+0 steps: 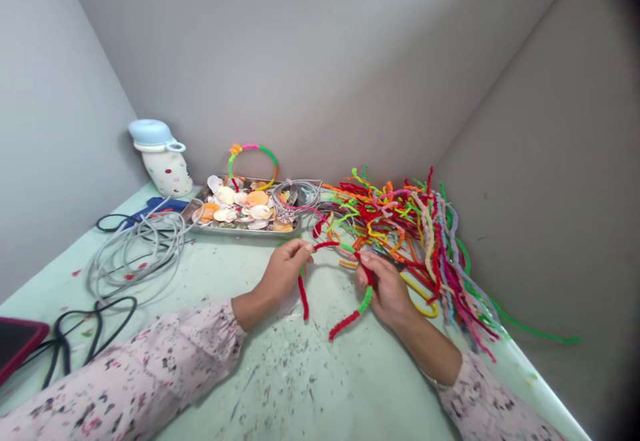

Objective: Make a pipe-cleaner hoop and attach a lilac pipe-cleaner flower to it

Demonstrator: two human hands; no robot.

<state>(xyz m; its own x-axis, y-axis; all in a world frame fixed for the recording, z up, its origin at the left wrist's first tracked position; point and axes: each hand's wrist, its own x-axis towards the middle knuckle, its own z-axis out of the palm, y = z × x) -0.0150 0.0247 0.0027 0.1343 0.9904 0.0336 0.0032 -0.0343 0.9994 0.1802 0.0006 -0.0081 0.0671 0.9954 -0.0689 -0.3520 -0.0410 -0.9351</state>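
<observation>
Between my two hands is a curved headband (367, 299) wrapped in red and green fuzzy pipe cleaner, its two ends hanging down and apart. My left hand (289, 264) pinches it at the upper left of the arc. On the other side, my right hand (383, 284) has its thumb and fingers closed around the upper right. A multicoloured pile of pipe cleaners (395, 214) lies just beyond my right hand. Behind my left hand, a metal tray (245, 230) holds seashells (257, 199), and a finished-looking multicoloured hoop (270, 154) with an orange flower shape stands in it.
A white bottle with a blue lid (163, 161) stands at the back left. Coiled grey cable (137, 254) and black cable (63, 334) lie on the left, near a red-edged device (23, 347). Grey walls close in the pale green table (290, 387).
</observation>
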